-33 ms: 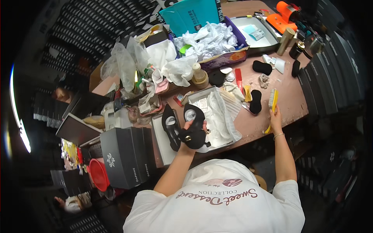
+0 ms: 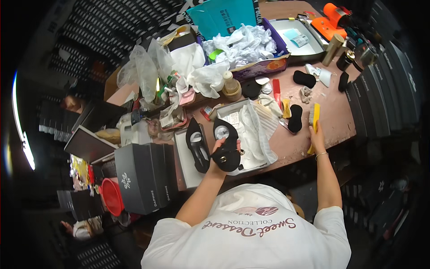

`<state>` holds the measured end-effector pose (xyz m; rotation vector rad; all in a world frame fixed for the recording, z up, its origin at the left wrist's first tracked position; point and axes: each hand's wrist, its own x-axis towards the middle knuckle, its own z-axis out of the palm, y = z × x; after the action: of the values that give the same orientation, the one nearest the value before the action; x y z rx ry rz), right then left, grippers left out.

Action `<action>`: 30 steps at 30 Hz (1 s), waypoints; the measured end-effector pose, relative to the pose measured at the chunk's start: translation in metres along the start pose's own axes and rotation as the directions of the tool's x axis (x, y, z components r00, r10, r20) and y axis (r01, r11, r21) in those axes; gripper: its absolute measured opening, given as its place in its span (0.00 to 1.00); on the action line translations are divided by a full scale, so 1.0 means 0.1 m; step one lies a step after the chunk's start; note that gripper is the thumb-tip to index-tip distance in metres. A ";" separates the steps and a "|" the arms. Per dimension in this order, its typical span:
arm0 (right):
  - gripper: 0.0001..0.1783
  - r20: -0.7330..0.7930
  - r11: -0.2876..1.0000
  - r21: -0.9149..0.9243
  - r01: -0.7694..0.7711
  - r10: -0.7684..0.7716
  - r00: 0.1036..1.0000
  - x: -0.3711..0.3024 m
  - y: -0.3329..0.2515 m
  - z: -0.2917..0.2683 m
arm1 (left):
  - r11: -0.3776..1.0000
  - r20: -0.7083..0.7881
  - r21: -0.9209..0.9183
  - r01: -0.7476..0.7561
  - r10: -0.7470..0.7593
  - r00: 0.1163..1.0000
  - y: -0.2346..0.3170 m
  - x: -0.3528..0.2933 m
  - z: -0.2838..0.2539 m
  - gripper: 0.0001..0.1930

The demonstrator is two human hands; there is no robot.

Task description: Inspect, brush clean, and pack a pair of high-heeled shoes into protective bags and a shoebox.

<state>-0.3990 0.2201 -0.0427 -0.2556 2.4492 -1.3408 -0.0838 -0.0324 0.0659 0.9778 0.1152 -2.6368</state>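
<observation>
My left hand [image 2: 220,158] is closed around a black pointed shoe [image 2: 227,140], with white stuffing inside its toe and a small gold ornament near the heel end. Its mate, another black pointed shoe [image 2: 195,148], lies just to the left on a pale box lid. Over the table's right part, my right hand [image 2: 316,136] grips a yellow-handled brush [image 2: 316,117] with pale bristles turned to the left. Beneath and beside the held shoe stands an open shoe box [image 2: 239,117] lined with white paper.
Dark shoe boxes [image 2: 142,181] stand at the left, more grey boxes [image 2: 374,98] at the right edge. Black pads [image 2: 294,118], a red brush [image 2: 277,92] and cloth scraps lie on the pink table [image 2: 338,114]. Behind sits a purple box [image 2: 264,66] of crumpled paper.
The brush in my right hand has turned slightly, so its yellow back shows more and its bristles less. The shoe in my left hand has shifted only a little.
</observation>
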 end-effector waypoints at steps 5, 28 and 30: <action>0.28 0.332 0.840 0.131 0.526 -0.537 0.775 -0.48 -1.11 0.31 | 0.994 0.026 0.104 -0.029 0.026 0.999 -0.38 0.20 -0.19 0.19; 0.07 0.628 0.802 0.277 0.529 -0.567 0.533 -1.64 -0.95 0.67 | -0.631 0.613 0.705 -0.325 0.311 0.726 -0.91 -0.34 -0.32 0.21; 0.07 0.632 0.808 0.251 0.533 -0.554 0.542 -1.66 -0.95 0.65 | -0.683 0.621 0.662 -0.310 0.267 0.737 -0.87 -0.34 -0.27 0.20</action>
<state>-0.2213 0.1698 0.0385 -1.3549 1.7377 -1.1726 -0.0714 0.0640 0.0647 0.8121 -2.6109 -1.0201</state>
